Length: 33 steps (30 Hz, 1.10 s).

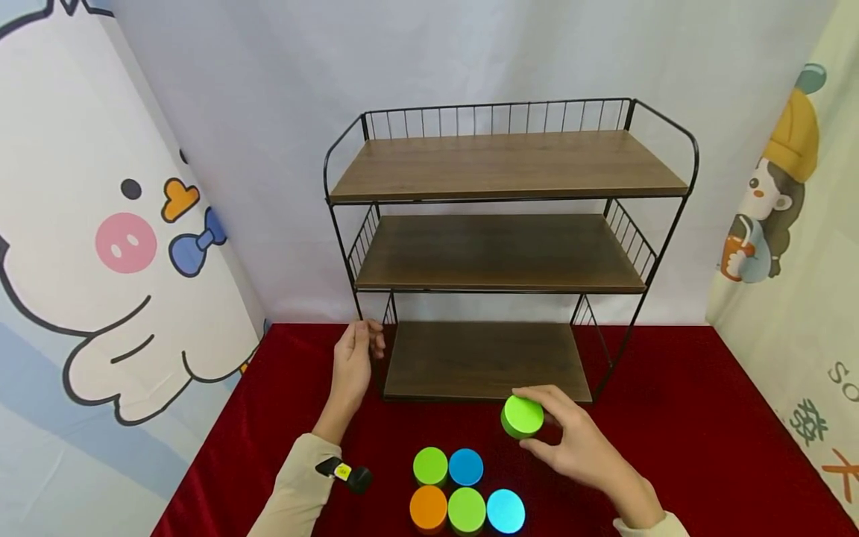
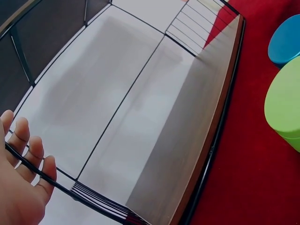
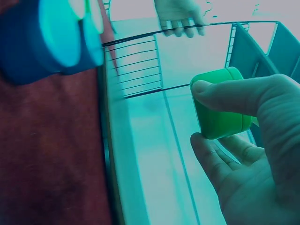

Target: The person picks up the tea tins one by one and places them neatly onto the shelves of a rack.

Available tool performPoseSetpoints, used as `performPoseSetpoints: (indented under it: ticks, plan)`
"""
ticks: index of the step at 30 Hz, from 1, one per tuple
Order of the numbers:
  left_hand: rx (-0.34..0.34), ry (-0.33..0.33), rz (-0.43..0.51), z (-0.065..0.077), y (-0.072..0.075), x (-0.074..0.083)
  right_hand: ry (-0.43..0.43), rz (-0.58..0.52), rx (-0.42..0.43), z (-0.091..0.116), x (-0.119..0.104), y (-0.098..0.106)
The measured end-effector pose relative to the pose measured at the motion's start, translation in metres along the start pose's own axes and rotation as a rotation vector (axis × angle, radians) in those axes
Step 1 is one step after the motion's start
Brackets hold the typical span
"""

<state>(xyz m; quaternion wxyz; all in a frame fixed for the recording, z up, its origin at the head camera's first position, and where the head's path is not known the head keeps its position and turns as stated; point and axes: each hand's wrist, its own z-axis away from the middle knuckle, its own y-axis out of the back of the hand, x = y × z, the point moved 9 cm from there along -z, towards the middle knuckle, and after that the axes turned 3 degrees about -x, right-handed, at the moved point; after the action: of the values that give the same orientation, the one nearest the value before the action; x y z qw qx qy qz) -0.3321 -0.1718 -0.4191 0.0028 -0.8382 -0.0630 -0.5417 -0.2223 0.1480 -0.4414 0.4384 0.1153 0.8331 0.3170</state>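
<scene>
My right hand [image 1: 570,440] pinches a green round lidded tub [image 1: 522,417] between thumb and fingers, held up in front of the bottom shelf. In the right wrist view, the thumb lies on one side of this tub [image 3: 220,104] and the fingers on the other. My left hand [image 1: 356,358] holds the left post of a three-tier shelf rack [image 1: 499,250]; in the left wrist view, its fingers [image 2: 35,152] curl behind the black metal bar. More tubs stand close together on the red cloth: two green [image 1: 430,467], two blue [image 1: 466,467] and one orange [image 1: 428,509].
The rack has brown boards and black wire rails, and stands at the back of the red cloth [image 1: 678,418]. A pale curtain [image 1: 268,134] hangs behind it. Printed cartoon cloths flank it at left [image 1: 60,186] and right [image 1: 792,313].
</scene>
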Motion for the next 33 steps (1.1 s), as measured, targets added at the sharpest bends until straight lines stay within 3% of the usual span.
performPoseSetpoints:
  ticks: [10,22,33]
  plan:
    - [-0.007,0.01,0.009,0.004,0.0,-0.008,0.048,-0.018,0.029,-0.022,-0.021,0.018]
    - [-0.013,0.03,-0.029,0.008,-0.001,-0.016,0.175,0.093,0.114,-0.04,-0.051,0.054]
    - [-0.023,0.012,-0.037,0.009,-0.003,-0.018,0.227,0.16,0.17,-0.058,-0.072,0.087]
